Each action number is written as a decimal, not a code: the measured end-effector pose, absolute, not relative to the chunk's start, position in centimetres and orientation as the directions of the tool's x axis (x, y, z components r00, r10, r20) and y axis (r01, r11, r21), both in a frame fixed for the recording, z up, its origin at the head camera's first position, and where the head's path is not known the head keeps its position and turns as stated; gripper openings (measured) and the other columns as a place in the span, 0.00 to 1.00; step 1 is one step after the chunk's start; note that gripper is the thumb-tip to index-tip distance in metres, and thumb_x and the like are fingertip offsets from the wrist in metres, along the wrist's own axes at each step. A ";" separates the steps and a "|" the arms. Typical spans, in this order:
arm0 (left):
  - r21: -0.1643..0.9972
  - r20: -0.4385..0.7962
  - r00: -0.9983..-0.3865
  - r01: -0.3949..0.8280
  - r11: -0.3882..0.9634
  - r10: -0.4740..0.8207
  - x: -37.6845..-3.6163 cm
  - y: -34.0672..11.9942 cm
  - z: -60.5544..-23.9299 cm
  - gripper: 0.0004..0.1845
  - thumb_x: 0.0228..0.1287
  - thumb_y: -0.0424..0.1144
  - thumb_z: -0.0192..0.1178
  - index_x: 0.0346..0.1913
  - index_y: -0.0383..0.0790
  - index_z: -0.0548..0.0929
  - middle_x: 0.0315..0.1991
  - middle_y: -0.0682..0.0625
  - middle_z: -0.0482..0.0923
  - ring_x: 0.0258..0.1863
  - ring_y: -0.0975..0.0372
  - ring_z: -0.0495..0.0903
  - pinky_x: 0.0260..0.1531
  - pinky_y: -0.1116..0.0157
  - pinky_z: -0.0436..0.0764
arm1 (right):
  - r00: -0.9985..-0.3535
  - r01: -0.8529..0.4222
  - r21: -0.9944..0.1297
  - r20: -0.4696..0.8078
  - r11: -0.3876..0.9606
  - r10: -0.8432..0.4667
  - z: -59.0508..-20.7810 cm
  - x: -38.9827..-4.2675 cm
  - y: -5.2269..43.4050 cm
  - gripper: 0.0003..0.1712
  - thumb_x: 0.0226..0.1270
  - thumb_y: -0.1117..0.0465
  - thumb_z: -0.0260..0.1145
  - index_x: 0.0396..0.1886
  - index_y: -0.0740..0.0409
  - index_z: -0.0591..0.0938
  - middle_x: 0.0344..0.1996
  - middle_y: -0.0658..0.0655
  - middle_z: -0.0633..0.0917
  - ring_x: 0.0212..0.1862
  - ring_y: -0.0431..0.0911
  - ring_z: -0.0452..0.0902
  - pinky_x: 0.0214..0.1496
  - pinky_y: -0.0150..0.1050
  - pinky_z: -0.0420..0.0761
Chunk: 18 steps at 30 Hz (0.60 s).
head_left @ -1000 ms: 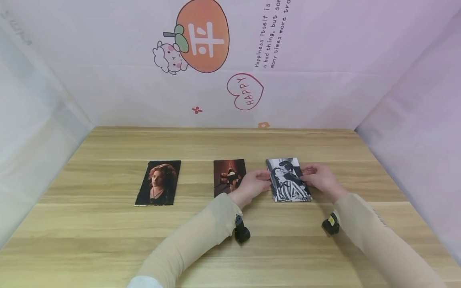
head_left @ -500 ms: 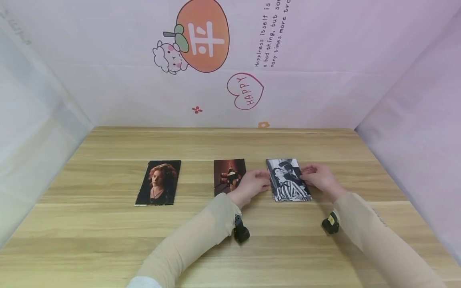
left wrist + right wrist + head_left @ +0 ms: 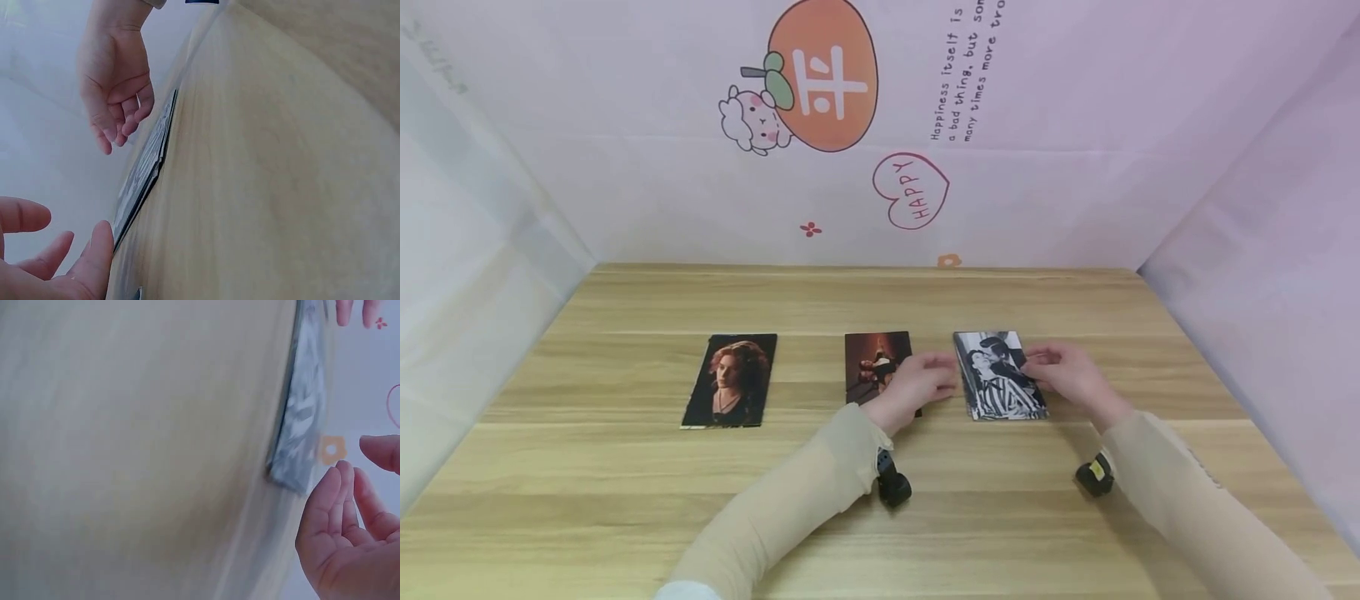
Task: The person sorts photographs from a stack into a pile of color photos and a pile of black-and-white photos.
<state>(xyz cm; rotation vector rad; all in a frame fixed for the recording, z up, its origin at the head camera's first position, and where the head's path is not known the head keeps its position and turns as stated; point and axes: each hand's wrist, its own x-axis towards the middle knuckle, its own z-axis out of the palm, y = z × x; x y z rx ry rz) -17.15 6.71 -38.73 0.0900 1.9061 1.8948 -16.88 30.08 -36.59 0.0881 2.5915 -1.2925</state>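
A small stack of photo cards with a black-and-white couple picture on top (image 3: 1000,387) lies on the wooden table. To its left is my left hand (image 3: 913,387), fingers extended and a small gap from the stack's edge. My right hand (image 3: 1069,377) is at the stack's right edge, fingers relaxed; in the right wrist view this right hand (image 3: 350,544) shows nothing in its grasp. Seen side-on in the left wrist view, the stack (image 3: 147,165) has slightly uneven layers. A reddish card stack (image 3: 868,367) is partly hidden behind my left hand.
Further left lies a dark portrait card stack (image 3: 730,383). The wooden tabletop (image 3: 985,533) reaches back to a white printed curtain (image 3: 1037,200), with similar white sheets at both sides. Black wrist cameras hang under the sleeves, one at the left wrist (image 3: 895,487).
My left hand has drawn back slightly to the left, away from the black-and-white stack. The right hand has shifted very little. All the card stacks stay where they were.
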 end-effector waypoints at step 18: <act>0.970 -0.220 -0.885 -0.243 -0.005 0.409 -16.3 3.0 -38.5 0.21 0.69 0.33 0.51 0.62 0.28 0.69 0.59 0.36 0.73 0.54 0.49 0.77 0.53 0.60 0.80 | -0.961 0.109 -0.858 -0.220 0.503 -0.167 -36.7 -16.3 26.5 0.23 0.67 0.65 0.58 0.58 0.74 0.70 0.53 0.72 0.77 0.48 0.50 0.79 0.52 0.41 0.82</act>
